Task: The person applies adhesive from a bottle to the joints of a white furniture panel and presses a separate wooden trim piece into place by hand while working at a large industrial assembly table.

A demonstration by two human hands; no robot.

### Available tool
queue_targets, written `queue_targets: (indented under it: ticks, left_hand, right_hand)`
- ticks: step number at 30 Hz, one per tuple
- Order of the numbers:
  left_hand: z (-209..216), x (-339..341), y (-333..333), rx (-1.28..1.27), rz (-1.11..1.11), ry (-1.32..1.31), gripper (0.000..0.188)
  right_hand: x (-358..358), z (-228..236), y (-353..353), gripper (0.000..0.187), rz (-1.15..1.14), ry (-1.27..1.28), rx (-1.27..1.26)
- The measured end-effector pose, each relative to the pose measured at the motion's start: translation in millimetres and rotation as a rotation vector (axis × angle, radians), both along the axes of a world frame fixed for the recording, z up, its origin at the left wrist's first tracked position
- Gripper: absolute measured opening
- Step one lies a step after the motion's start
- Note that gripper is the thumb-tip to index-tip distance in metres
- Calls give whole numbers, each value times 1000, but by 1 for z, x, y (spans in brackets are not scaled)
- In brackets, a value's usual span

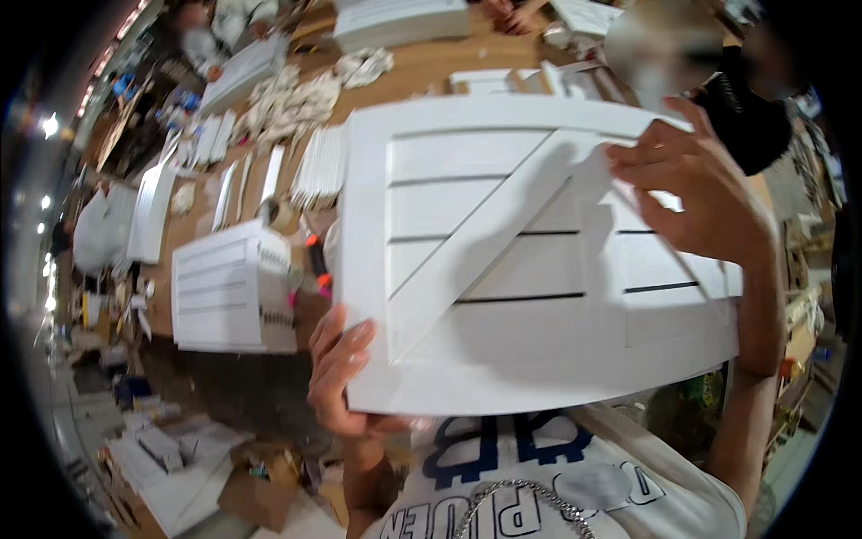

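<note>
A white cabinet-door-like panel (431, 377) is held up before me. It has a raised frame, a diagonal brace and dark horizontal grooves. My left hand (346, 368) grips its lower left corner, with the fingertips on the front edge. At the upper right my right hand (700, 184) reaches over the panel's face. Its fingers are bent and apart, the fingertips at or close to the frame's inner edge by the diagonal strips. I see nothing held between them. A shadow falls across the panel's middle.
A brown worktable (413, 76) lies beyond the panel. On it are a stack of similar white panels (215, 292), thin white slats (319, 166), crumpled cloths (292, 103) and an orange-and-black tool (316, 260). Other people stand at the far side. Cardboard and white boards (175, 467) litter the lower left.
</note>
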State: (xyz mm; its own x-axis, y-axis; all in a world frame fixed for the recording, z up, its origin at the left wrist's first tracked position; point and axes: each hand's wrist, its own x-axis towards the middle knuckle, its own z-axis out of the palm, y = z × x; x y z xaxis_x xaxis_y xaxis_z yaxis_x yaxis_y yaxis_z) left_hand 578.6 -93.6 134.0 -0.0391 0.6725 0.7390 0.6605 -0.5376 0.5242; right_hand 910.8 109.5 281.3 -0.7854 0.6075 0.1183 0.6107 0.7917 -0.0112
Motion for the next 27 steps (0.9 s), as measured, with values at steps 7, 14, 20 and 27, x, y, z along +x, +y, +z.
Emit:
queue_targets:
  ticks: [7,14,20,27]
  left_hand:
    - [-3,-1,-4,-12,6,-2,87]
    - [-6,-1,-2,66,26,42,81]
    - [19,6,3,16,-33,-13,69]
    - [20,2,6,46,-38,28,68]
  right_hand:
    - [9,0,0,33,-103,-5,-87]
    - [6,8,10,29,-15,-179,-104]
    - [-9,24,8,28,-86,-256,-293]
    - [-19,29,10,22,-173,-330,-324]
